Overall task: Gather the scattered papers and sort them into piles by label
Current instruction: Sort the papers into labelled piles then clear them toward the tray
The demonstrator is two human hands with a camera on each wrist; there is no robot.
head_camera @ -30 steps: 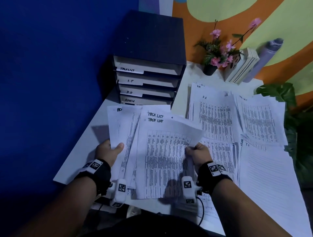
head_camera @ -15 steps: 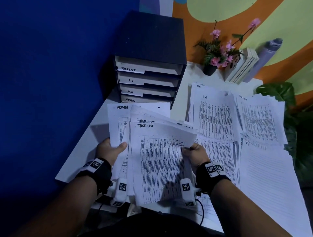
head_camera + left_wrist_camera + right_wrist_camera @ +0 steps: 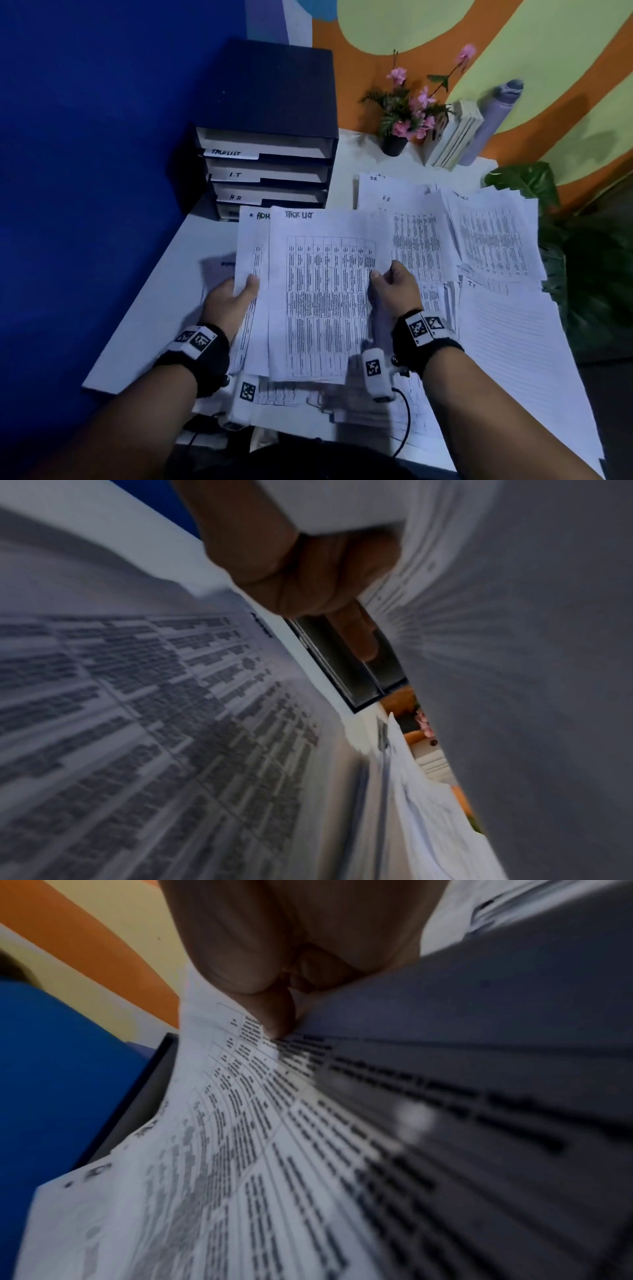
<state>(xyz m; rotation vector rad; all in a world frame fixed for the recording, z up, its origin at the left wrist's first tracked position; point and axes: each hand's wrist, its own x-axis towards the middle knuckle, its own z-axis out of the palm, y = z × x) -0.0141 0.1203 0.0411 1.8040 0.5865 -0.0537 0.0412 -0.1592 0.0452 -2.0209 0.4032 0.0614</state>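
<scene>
White sheets (image 3: pixel 322 301) headed "TASK LIST" are being held at frame centre: the right hand (image 3: pixel 394 291) is pinching their right edge between thumb and fingers, while the left hand (image 3: pixel 229 301) is gripping the left edge of a stack (image 3: pixel 253 246) behind, thumb on top. Loose papers (image 3: pixel 486 240) are crowding the table (image 3: pixel 154 308) at right; bare table is lying at left. Labelled trays (image 3: pixel 267 171) are standing at upper centre.

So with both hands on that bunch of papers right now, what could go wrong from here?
The right hand pinches only the edge of the top TASK LIST sheet, so it could crease or slip. The left hand holds an ADMIN sheet in the same bunch, so labels could get mixed. The loose piles alongside could be knocked.
</scene>
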